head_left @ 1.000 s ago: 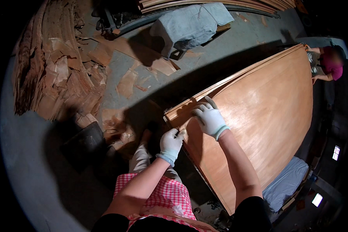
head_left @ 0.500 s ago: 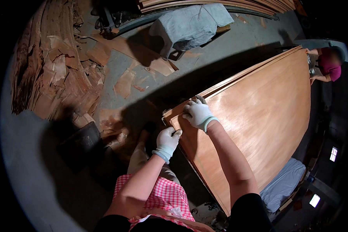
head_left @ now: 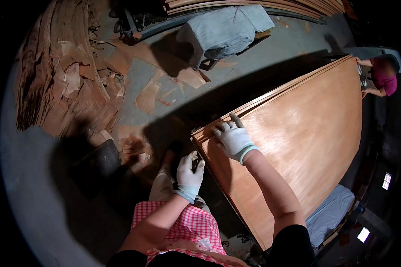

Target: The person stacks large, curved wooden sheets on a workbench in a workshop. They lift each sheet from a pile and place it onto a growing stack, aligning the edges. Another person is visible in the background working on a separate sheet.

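Observation:
A stack of large brown plywood sheets (head_left: pixel 294 147) lies in front of me, its top sheet skewed a little against those below. My right hand (head_left: pixel 234 137), in a white glove with a mint cuff, is over the near left corner of the top sheet with its fingers spread. Just off the stack's near edge is my left hand (head_left: pixel 190 174), gloved the same way. Its fingers are half curled and apart, with nothing seen between them. At the far right end, a co-worker (head_left: pixel 384 75) in a magenta top has both hands at the sheet's edge.
Torn veneer sheets (head_left: pixel 62 84) are heaped at the left, with loose scraps (head_left: pixel 148 95) on the grey floor (head_left: pixel 26 178). A pale cloth-covered object (head_left: pixel 223 33) stands beyond the stack. Long boards (head_left: pixel 254 5) lie at the back. A grey-blue cover (head_left: pixel 329 211) is at the lower right.
My left hand has come away from the stack's corner, down toward me, and its fingers have opened. My right hand has lifted its fingers slightly and spread them.

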`<state>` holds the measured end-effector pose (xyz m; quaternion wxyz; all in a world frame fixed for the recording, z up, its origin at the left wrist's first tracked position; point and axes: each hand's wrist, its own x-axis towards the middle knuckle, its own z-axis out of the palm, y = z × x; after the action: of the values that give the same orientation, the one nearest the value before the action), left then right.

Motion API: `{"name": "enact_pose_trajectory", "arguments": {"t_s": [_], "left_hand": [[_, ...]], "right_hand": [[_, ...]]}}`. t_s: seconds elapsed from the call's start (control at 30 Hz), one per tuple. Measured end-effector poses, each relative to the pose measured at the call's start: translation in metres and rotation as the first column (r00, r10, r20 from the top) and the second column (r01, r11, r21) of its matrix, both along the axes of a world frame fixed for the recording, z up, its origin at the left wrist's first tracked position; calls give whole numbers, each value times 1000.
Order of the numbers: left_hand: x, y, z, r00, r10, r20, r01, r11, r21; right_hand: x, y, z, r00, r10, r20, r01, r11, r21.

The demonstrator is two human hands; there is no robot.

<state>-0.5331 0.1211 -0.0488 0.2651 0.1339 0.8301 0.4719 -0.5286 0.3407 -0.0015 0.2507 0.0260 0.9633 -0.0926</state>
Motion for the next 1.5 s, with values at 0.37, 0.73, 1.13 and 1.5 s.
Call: {"name": "enact_pose_trajectory", "arguments": {"t_s": [0.37,0.73,1.13,1.5], "left_hand": [[-10,10,-4,993,-83,-88,84,996,8],[-11,14,17,987,-158,8,158,987,-19],[-15,4,7,955,-235,-180,238,971,-9],[-8,47,-5,972,-82,222,123,977,-174]], "right_hand": [[-28,4,10,982,32,187,-39,999,34],[6,11,13,1000,-9,27,11,996,-87],[-3,7,29,999,-35,-10,34,996,-87],[-17,20,1,994,23,104,1,975,-222]]}}
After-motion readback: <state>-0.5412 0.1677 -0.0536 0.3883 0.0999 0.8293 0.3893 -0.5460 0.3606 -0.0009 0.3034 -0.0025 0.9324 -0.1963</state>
